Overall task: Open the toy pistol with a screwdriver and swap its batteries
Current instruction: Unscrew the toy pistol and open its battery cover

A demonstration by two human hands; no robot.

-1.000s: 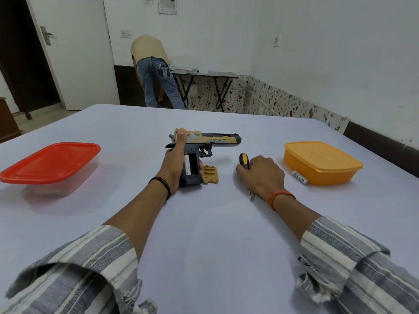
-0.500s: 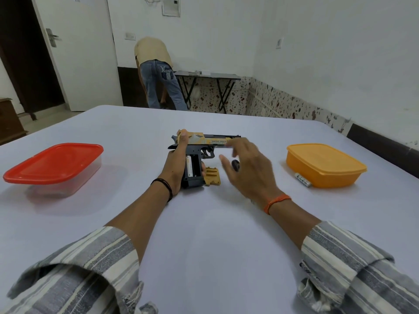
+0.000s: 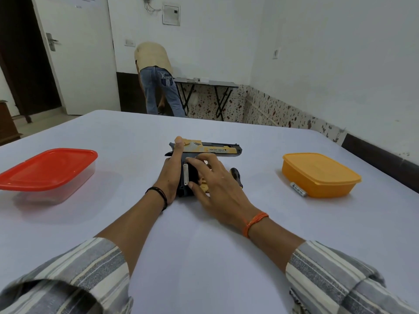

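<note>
The black and gold toy pistol (image 3: 215, 150) lies on its side at the table's middle, barrel pointing right. My left hand (image 3: 169, 177) holds its grip from the left, index finger stretched up along the rear of the slide. The battery bay in the grip is uncovered and one white battery (image 3: 186, 175) sits in it. My right hand (image 3: 217, 189) rests over the bay, forefinger at its top end and thumb at its bottom end. The gold cover (image 3: 205, 188) and the screwdriver (image 3: 235, 174) lie partly hidden under and behind that hand.
A loose battery (image 3: 298, 189) lies against the orange lidded box (image 3: 322, 175) on the right. A red-lidded clear box (image 3: 47, 171) stands on the left. Beyond the table a person (image 3: 158, 80) bends over beside a small folding table (image 3: 206, 83).
My right hand let go of the screwdriver, left it on the table, and moved left onto the pistol's grip. My left hand kept hold of the pistol.
</note>
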